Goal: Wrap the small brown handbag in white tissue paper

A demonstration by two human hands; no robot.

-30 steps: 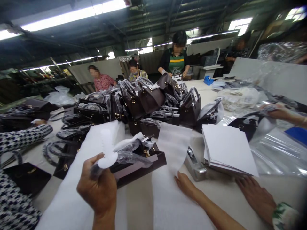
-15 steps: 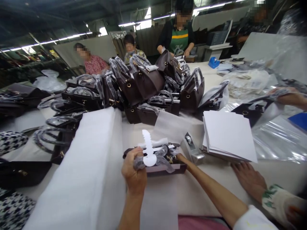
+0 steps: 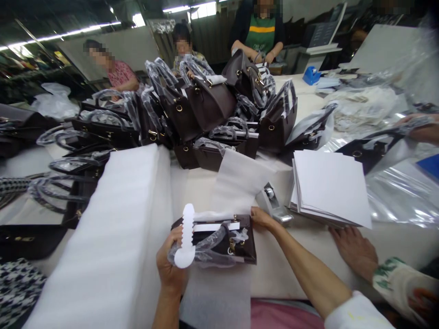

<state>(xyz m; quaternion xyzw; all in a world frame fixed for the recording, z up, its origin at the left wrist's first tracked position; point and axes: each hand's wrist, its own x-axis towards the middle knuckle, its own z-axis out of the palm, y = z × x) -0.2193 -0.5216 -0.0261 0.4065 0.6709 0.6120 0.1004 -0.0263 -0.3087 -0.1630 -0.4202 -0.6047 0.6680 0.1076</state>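
Observation:
A dark brown handbag lies before me on a sheet of white foam, its top and gold fittings facing up. My left hand is closed around the bag's film-wrapped handles at the left end. A white notched paper piece with a rounded end stands up beside those fingers. My right hand grips the bag's far right corner, with its fingertips partly hidden. Just beyond it stands a tape dispenser.
A thick stack of white foam sheets is at left. White cards are piled at right, near a co-worker's hand. Brown handbags are heaped behind. Clear plastic bags lie at far right. Several people work across the table.
The handbag has turned so more of its top shows. My left hand has moved left and toward me with the handles. My right hand has shifted from its fittings to the far right corner.

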